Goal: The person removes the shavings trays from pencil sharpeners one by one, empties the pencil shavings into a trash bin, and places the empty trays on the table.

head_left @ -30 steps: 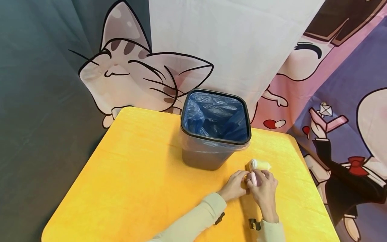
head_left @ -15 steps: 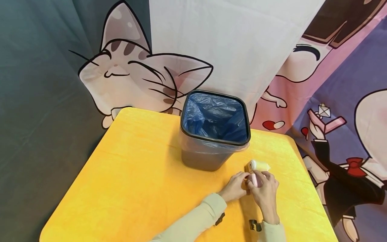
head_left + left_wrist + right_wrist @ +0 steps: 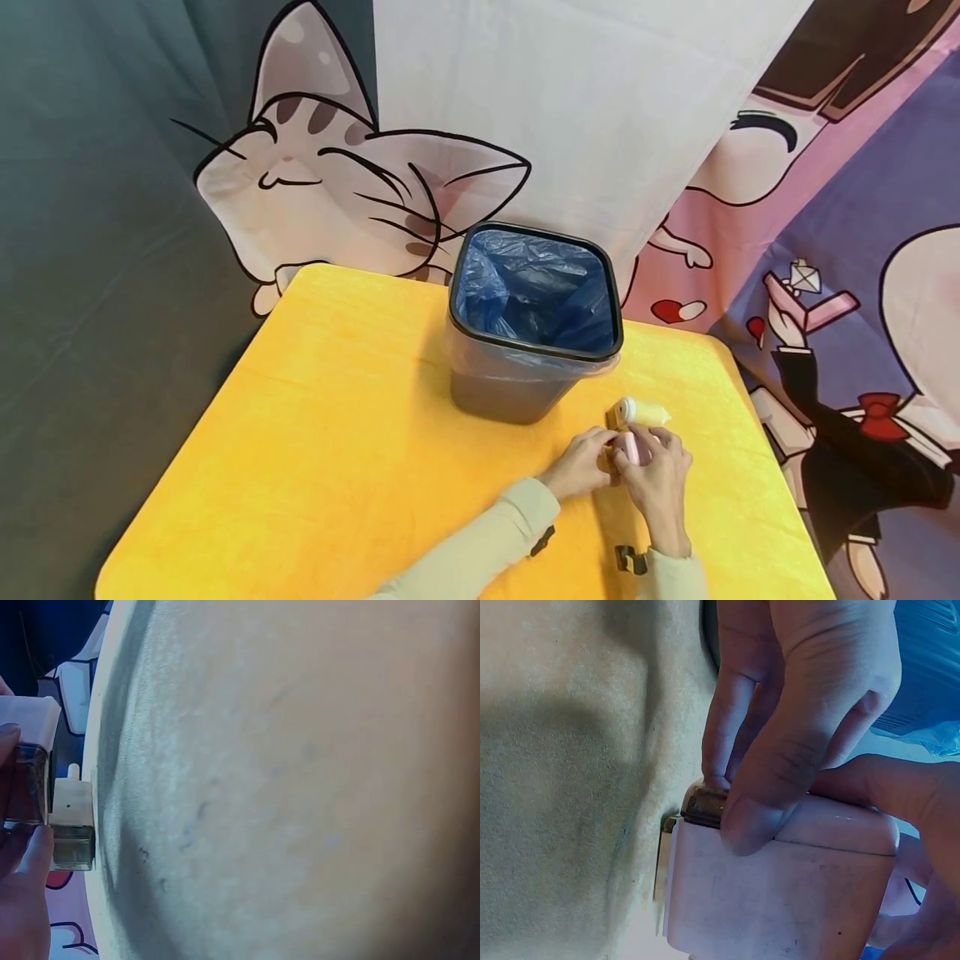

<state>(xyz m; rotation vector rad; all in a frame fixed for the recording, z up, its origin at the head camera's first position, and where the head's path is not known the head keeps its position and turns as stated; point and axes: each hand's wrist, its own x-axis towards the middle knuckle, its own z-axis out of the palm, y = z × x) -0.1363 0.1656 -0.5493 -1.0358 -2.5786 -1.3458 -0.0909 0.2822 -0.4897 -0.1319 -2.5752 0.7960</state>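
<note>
Near the right side of the yellow table, both hands meet on a small pink plastic container (image 3: pixel 632 448) with a dark translucent section. My left hand (image 3: pixel 581 464) pinches its left end, and my right hand (image 3: pixel 662 471) grips the other end. Seen from the right wrist, the pink boxy body (image 3: pixel 772 900) has a seam, and a thumb presses at its dark translucent part (image 3: pixel 703 804). Fingers hide much of it, so its exact kind is unclear. Just beyond lies a pale yellow bottle (image 3: pixel 645 411) with a white end and a pointed tip, touched by neither hand.
A dark square bin (image 3: pixel 487 392) with a blue liner bag (image 3: pixel 536 287) stands behind the hands, slightly left. The yellow table (image 3: pixel 337 433) extends to the left. Curtains printed with a cartoon cat (image 3: pixel 307 167) and figures hang behind and beside it.
</note>
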